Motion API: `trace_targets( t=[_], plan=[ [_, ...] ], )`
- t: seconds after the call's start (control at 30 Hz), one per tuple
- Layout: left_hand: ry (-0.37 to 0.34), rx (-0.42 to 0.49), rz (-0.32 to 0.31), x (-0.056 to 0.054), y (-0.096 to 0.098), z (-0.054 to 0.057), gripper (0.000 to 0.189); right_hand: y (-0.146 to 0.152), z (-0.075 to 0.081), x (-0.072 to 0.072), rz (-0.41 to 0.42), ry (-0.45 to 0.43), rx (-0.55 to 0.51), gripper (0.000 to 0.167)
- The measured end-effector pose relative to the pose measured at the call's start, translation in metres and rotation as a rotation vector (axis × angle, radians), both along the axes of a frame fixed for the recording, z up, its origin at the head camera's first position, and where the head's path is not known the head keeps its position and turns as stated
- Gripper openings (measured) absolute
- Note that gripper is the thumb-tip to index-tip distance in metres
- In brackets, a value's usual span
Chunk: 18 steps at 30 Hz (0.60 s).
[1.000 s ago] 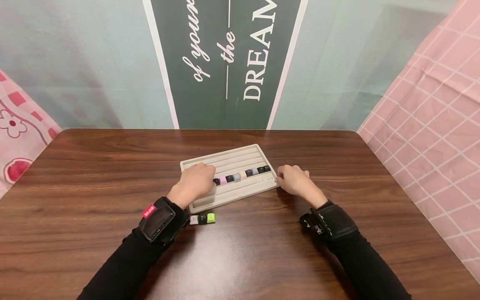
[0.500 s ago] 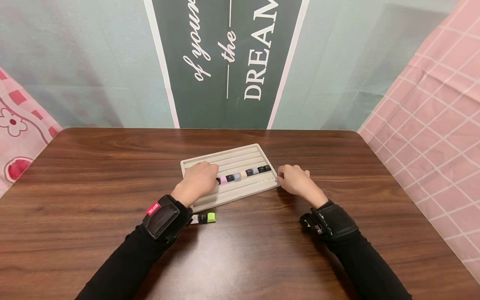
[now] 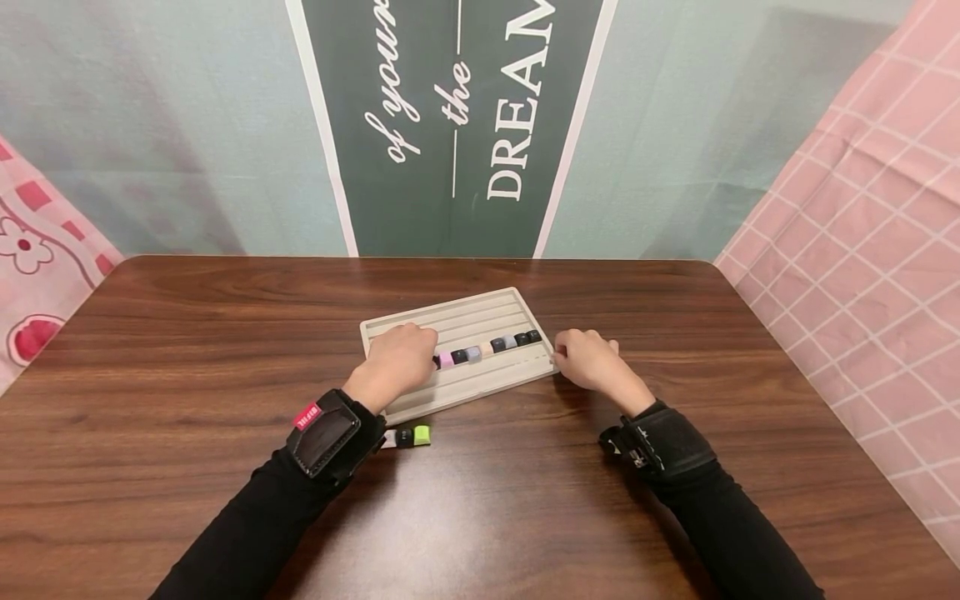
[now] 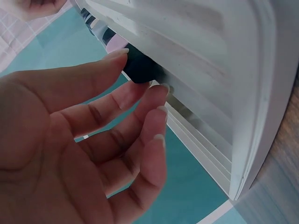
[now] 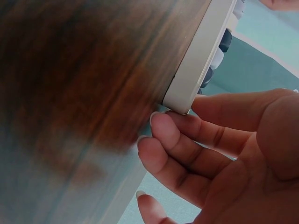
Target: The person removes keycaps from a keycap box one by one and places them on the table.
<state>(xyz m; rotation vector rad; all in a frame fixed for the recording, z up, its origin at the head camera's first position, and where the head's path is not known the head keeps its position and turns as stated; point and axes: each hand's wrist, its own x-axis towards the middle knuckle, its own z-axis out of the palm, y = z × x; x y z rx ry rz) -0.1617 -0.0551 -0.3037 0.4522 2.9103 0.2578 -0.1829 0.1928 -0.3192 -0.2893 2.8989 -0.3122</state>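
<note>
A cream tray (image 3: 468, 390) with raised ridges lies slantwise on the table, a row of coloured keycaps (image 3: 474, 353) along one of its grooves. Over its left part my left hand (image 3: 397, 357) pinches a black keycap (image 4: 140, 67) between thumb and index finger at the row's left end, beside a pink keycap (image 4: 117, 43). The other left fingers are bent beneath. At the tray's right corner, my right hand (image 3: 588, 360) grips the edge, thumb on the rim and index fingertip against the outer side, as the right wrist view shows.
Just in front of the tray, a white keycap (image 3: 390, 439), a black keycap (image 3: 405, 437) and a lime green keycap (image 3: 422, 435) lie in line on the brown wooden table (image 3: 510, 500). My left wrist strap partly covers the white one. A printed curtain (image 3: 450, 225) hangs behind the table.
My left hand has shifted slightly right along the row and now covers more of the end black keycap. The right hand and the tray have stayed in place.
</note>
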Motion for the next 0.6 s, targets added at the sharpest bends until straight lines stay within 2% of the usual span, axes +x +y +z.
trace_targets(
  t=[0.6],
  plan=[
    [0.008, -0.012, -0.009, 0.0018, 0.0009, 0.0009, 0.005, 0.0005, -0.0003, 0.0006, 0.005, 0.003, -0.006, 0.019]
  ],
)
